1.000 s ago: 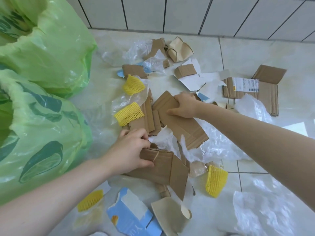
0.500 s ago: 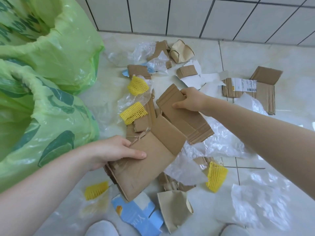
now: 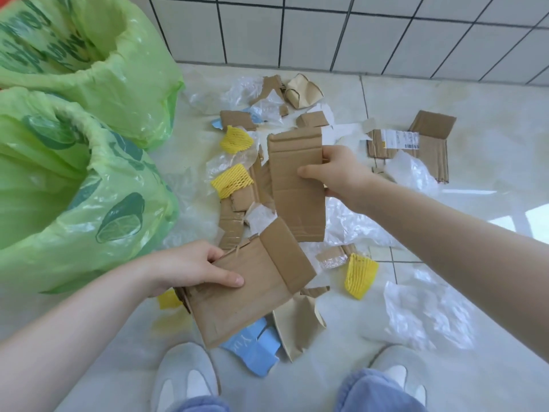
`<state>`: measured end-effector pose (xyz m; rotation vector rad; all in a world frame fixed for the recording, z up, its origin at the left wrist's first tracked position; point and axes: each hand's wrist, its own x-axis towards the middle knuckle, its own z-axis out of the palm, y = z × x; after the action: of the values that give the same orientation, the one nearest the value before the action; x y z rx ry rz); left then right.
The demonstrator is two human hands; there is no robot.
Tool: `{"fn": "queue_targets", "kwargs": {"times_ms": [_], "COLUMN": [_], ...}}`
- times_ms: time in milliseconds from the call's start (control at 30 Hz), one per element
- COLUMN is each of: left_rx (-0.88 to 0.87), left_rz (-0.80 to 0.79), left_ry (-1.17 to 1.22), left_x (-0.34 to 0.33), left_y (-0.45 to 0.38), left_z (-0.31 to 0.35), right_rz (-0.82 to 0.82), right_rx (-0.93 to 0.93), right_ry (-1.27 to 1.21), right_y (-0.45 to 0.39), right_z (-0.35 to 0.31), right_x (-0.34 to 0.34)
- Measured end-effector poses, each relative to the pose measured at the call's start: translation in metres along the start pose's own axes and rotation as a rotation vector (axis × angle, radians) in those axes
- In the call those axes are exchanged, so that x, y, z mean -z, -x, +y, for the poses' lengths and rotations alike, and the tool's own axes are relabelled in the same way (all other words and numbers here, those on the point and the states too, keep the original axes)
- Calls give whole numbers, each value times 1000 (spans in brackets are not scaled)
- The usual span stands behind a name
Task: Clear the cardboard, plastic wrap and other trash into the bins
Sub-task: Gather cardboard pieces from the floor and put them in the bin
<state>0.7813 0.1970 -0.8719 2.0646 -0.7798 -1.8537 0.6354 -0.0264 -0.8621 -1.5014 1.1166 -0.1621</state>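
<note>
Left hand (image 3: pixel 190 267) grips folded cardboard panel (image 3: pixel 252 289) by torn edge, thumb on top, held above floor. Right hand (image 3: pixel 335 171) pinches long creased cardboard strip (image 3: pixel 295 185), fingers curled behind. Brown, corrugated, flaps bent. Floor (image 3: pixel 475 93): pale glossy tile, white tiled wall (image 3: pixel 326 28) behind. Two green-bagged bins (image 3: pixel 89 185) close left. Yellow foam nets (image 3: pixel 231 181), clear plastic wrap (image 3: pixel 427 313), labelled box (image 3: pixel 416 144) scattered between feet and wall.

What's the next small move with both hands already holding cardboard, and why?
Probably swing the left hand toward the nearer green-bagged bin and drop its folded cardboard piece. Both hands grip lifted cardboard, the right hand a long strip, and that bin's mouth is open beside the left arm.
</note>
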Motion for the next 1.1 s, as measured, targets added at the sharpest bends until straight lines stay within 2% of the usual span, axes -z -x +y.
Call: {"fn": "queue_targets", "kwargs": {"times_ms": [267,433,700,833,933,1100], "left_rx": [24,-18,-305,-438,-477,-489], "left_rz": [90,229,574,823,1017,1199], "left_ry": [44,167,299,271,224,275], "left_x": [22,39,60,78,94,120], "left_y": [53,86,135,159,173,190], "left_z": [-17,-21,-7,1,2,-12], "right_rz": [91,137,71,-19,-79,-189], "right_rx": [120,156,227,275,297,292], "right_ry": [97,148,144,127,131,149], "right_y": [31,39,62,77,89,102], "right_z": [22,1,-89,-134,-162,-201], "right_x": [-26,-27,-33,-44,-55,-82]}}
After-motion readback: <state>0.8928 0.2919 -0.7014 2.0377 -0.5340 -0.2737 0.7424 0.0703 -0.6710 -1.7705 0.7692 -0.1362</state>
